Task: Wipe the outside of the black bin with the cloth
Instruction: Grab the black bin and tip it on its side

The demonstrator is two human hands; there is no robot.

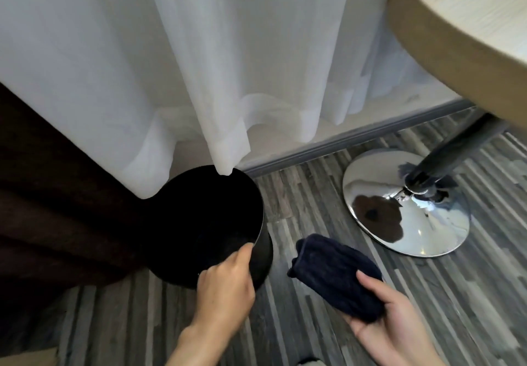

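Note:
A round black bin (263,254) stands upright on the striped grey floor, close to the curtains. My left hand (225,288) grips the bin's near rim, thumb at the edge and fingers over it. A folded dark navy cloth (336,274) lies in the palm of my right hand (390,325), just right of the bin and apart from it. The bin's inside is too dark to see into.
A sheer white curtain (228,80) hangs down to the bin's far rim, with a dark brown curtain (57,209) on the left. A chrome table base (405,220) and its pole stand at the right under a light wooden tabletop (470,23).

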